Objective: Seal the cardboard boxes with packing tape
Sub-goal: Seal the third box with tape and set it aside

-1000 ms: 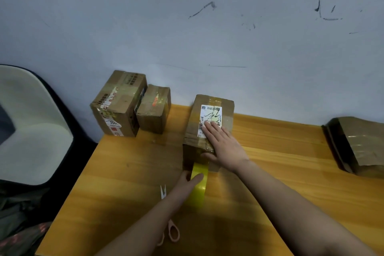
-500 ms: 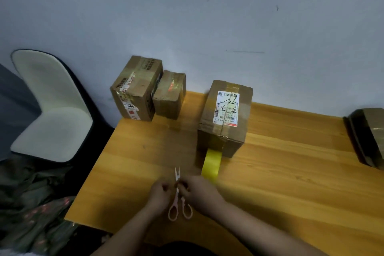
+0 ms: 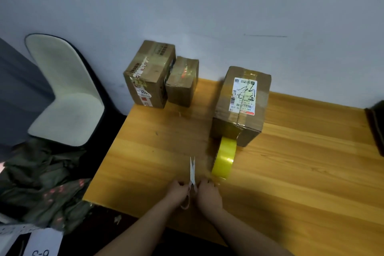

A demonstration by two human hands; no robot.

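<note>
Both hands meet at the near edge of the wooden table (image 3: 291, 172), each holding the scissors (image 3: 192, 174) by the handles. The left hand (image 3: 178, 192) curls its fingers round the left handle and the right hand (image 3: 208, 194) grips the right one; the white blades point away from the person, towards the wall, and stand slightly parted at the tips.

Just right of the blades the yellow tape roll (image 3: 225, 157) stands on its edge on the table. A strip of tape runs from it up the near face of the labelled box (image 3: 241, 108) and over its top seam. A white shipping label lies on top of this box.

2 more boxes sit at the far left corner of the table against the wall: a taller box (image 3: 148, 75) and a small box (image 3: 182, 81) touching its right side. A grey chair (image 3: 66, 93) stands left of the table, with dark patterned cloth (image 3: 41, 183) heaped before it.
</note>
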